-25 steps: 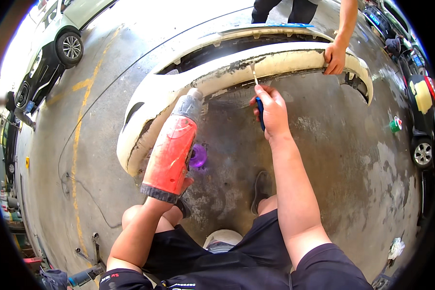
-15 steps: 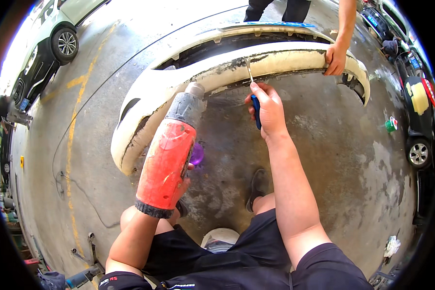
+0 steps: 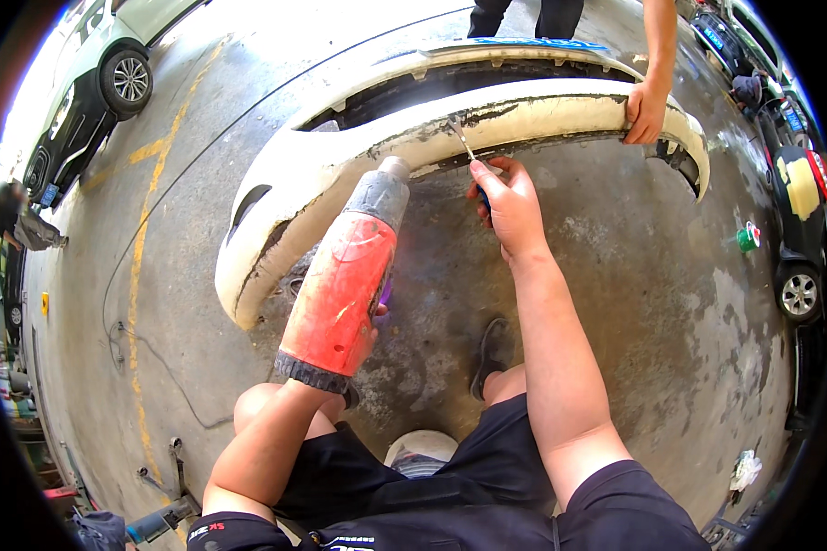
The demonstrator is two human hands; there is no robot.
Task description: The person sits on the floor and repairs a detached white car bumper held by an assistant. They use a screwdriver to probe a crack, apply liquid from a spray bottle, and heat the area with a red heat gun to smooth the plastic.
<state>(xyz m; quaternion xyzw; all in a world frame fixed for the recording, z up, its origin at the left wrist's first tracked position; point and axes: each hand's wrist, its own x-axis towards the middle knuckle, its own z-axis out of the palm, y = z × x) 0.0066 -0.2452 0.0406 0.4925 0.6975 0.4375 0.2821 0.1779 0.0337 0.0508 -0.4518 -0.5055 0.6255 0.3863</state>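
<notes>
A white car bumper (image 3: pixel 311 163) with dark bare patches and peeling paint curves across the space in front of me. My left hand (image 3: pixel 369 343) is wrapped round the grip of a red and grey heat gun (image 3: pixel 338 286), whose body hides most of the hand. The gun's nozzle points at the bumper's lower edge. In my right hand (image 3: pixel 516 209) is a small scraper (image 3: pixel 470 149) with a metal blade and a blue handle, mostly covered by my fingers. Its blade tip meets the bumper beside a dark patch. A co-worker's hand (image 3: pixel 646 112) grips the bumper's right part.
Behind the bumper stands the co-worker, in dark trousers (image 3: pixel 555 16). A white car (image 3: pixel 110 64) is at the far left, a dark car (image 3: pixel 797 197) at the right. A cable (image 3: pixel 170 386) lies on the concrete floor. A green can (image 3: pixel 749 237) stands at the right.
The heat gun has swung to the right, nearer the scraper. The scraper's blade has shifted left along the bumper and tilts more. The bumper and the co-worker's hand sit slightly further right.
</notes>
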